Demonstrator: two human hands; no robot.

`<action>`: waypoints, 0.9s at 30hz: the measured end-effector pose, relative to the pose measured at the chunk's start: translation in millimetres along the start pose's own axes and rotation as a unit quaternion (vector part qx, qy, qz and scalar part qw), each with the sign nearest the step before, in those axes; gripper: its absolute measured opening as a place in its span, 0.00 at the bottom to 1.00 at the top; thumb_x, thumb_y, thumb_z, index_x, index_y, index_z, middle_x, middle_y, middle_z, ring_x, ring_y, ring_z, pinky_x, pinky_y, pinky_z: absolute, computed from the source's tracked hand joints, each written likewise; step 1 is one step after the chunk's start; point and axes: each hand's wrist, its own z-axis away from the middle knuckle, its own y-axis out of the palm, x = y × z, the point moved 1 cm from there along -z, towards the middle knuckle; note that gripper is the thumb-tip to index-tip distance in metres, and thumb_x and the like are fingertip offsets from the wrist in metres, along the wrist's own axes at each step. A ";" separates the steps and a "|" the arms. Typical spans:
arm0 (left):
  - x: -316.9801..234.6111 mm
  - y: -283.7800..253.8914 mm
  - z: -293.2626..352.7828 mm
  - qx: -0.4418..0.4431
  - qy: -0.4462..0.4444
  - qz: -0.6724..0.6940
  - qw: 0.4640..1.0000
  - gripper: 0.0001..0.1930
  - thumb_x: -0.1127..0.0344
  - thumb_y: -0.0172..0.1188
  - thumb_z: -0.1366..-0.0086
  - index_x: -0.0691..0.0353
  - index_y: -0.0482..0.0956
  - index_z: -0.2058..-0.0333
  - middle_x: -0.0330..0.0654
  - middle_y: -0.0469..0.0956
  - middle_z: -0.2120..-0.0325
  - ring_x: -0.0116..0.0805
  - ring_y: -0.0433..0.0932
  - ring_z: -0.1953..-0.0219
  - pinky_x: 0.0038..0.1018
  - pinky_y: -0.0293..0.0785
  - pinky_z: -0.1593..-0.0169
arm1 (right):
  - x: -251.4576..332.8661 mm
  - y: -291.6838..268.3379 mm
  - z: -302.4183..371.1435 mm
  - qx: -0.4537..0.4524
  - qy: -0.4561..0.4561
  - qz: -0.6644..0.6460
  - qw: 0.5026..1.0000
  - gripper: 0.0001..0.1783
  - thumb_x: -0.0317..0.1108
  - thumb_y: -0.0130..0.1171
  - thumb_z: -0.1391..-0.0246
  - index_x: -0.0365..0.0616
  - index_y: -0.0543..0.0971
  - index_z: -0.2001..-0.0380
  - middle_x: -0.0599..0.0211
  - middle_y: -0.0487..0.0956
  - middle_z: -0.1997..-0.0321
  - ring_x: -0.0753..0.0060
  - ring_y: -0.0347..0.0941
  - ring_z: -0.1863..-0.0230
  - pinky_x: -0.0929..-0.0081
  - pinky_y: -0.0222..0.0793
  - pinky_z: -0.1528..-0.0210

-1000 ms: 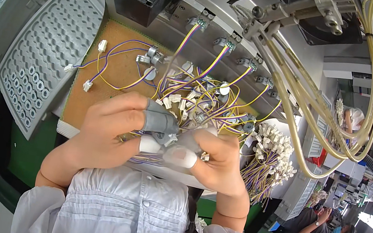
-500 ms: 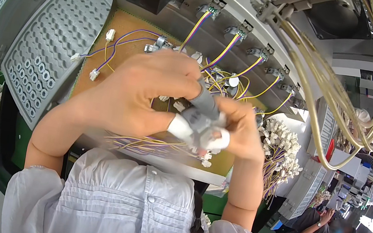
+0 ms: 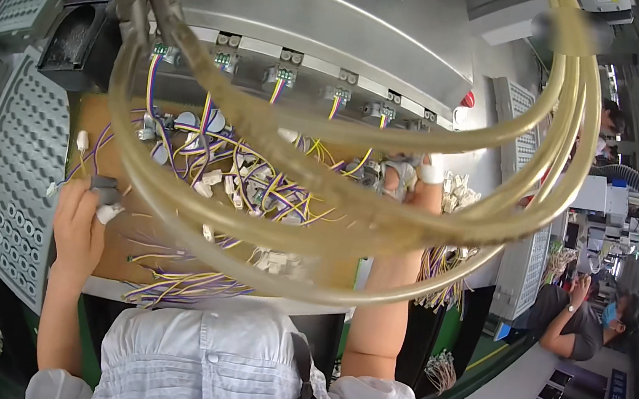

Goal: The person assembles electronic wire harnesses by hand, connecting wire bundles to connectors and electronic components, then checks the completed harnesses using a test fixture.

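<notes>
My left hand rests at the left edge of the brown work board, with grey and white covers on its fingertips. Its index finger and thumb sit slightly apart, and nothing shows between them. Just above it lies a white plug on a thin wire. Stretched to the far right of the board, my right hand is partly hidden by hoses. Its covered fingers are bent together beside a small grey round part; what they hold is unclear. Purple and yellow wires with white plugs are heaped between the hands.
Thick yellowish hoses loop across the view above the board. A metal rail holds several grey wired parts along the back. Grey trays stand left, a black box behind them. A person sits far right.
My hands have separated from over the grey part they worked on together. The left moved to the board's left edge, the right to its far right. The view shifted, bringing hoses in front.
</notes>
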 end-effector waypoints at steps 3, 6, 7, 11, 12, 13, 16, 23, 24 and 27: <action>-7.1 -4.4 -9.3 -0.011 -0.033 0.035 0.999 0.10 0.80 0.53 0.49 0.68 0.72 0.66 0.52 0.71 0.72 0.52 0.68 0.72 0.36 0.66 0.66 | -4.3 3.5 -11.3 0.066 0.023 0.031 0.997 0.22 0.47 0.52 0.44 0.33 0.74 0.67 0.67 0.71 0.84 0.79 0.62 0.90 0.79 0.65 0.91; -18.5 -15.6 -23.5 0.011 -0.046 0.070 0.996 0.09 0.79 0.53 0.48 0.67 0.72 0.65 0.50 0.72 0.74 0.49 0.70 0.75 0.33 0.67 0.70 | -4.6 7.0 -19.5 0.022 0.034 0.026 0.999 0.24 0.49 0.52 0.44 0.32 0.75 0.69 0.65 0.73 0.83 0.75 0.66 0.88 0.78 0.66 0.88; -20.9 -17.9 -29.0 0.023 -0.048 0.054 0.997 0.09 0.79 0.54 0.48 0.67 0.72 0.65 0.49 0.72 0.74 0.48 0.71 0.75 0.32 0.67 0.70 | -0.7 5.6 -20.1 0.022 0.069 0.026 0.997 0.24 0.49 0.51 0.44 0.32 0.74 0.68 0.64 0.75 0.81 0.74 0.68 0.87 0.77 0.68 0.86; -22.7 -28.6 -48.6 -0.021 -0.026 0.050 0.998 0.10 0.77 0.57 0.48 0.66 0.73 0.64 0.48 0.72 0.76 0.44 0.71 0.76 0.32 0.66 0.71 | 34.3 -14.8 -28.3 0.162 0.095 0.206 0.960 0.26 0.47 0.52 0.46 0.31 0.71 0.59 0.56 0.79 0.71 0.64 0.77 0.73 0.75 0.73 0.76; -21.1 -33.5 -50.8 -0.044 -0.047 0.039 0.997 0.11 0.76 0.57 0.48 0.66 0.73 0.64 0.47 0.71 0.77 0.43 0.70 0.76 0.32 0.66 0.71 | 49.1 -25.7 -34.5 0.184 0.068 0.373 0.907 0.25 0.45 0.52 0.46 0.30 0.71 0.58 0.56 0.79 0.69 0.63 0.77 0.71 0.74 0.74 0.73; -20.2 -39.8 -50.7 -0.080 -0.042 0.067 0.994 0.11 0.76 0.58 0.48 0.66 0.74 0.64 0.47 0.71 0.77 0.43 0.71 0.76 0.32 0.66 0.71 | 61.3 -37.9 -39.7 0.148 -0.024 0.417 0.897 0.21 0.39 0.50 0.47 0.31 0.71 0.58 0.54 0.79 0.67 0.64 0.77 0.70 0.73 0.73 0.71; -18.2 -63.3 -37.2 -0.074 -0.135 0.056 0.986 0.12 0.76 0.58 0.50 0.65 0.75 0.63 0.47 0.72 0.75 0.44 0.72 0.73 0.31 0.68 0.69 | 70.4 -64.3 -56.5 0.049 -0.349 0.680 0.643 0.17 0.27 0.50 0.49 0.36 0.73 0.54 0.50 0.79 0.65 0.68 0.76 0.72 0.69 0.71 0.66; -22.1 -28.4 -4.5 0.076 -0.013 0.014 0.997 0.11 0.74 0.59 0.54 0.61 0.76 0.68 0.42 0.71 0.71 0.42 0.71 0.68 0.33 0.69 0.65 | 38.3 -87.3 -72.3 -0.002 -0.321 0.733 0.600 0.22 0.28 0.50 0.47 0.37 0.67 0.47 0.42 0.71 0.49 0.45 0.69 0.49 0.59 0.65 0.51; -23.1 -19.5 -3.9 0.047 0.025 0.020 0.998 0.12 0.73 0.59 0.55 0.61 0.76 0.68 0.42 0.71 0.70 0.41 0.70 0.66 0.33 0.69 0.63 | 40.0 -87.3 -70.7 0.022 -0.376 0.723 0.579 0.22 0.28 0.50 0.46 0.35 0.67 0.47 0.41 0.71 0.50 0.44 0.69 0.49 0.59 0.65 0.51; -28.4 -1.1 -12.3 0.105 0.076 0.003 0.992 0.14 0.69 0.61 0.59 0.62 0.75 0.69 0.42 0.71 0.66 0.41 0.68 0.60 0.32 0.68 0.58 | 52.9 -86.7 -70.0 0.014 -0.328 0.776 0.539 0.21 0.27 0.49 0.46 0.33 0.68 0.48 0.40 0.71 0.50 0.43 0.69 0.50 0.59 0.65 0.50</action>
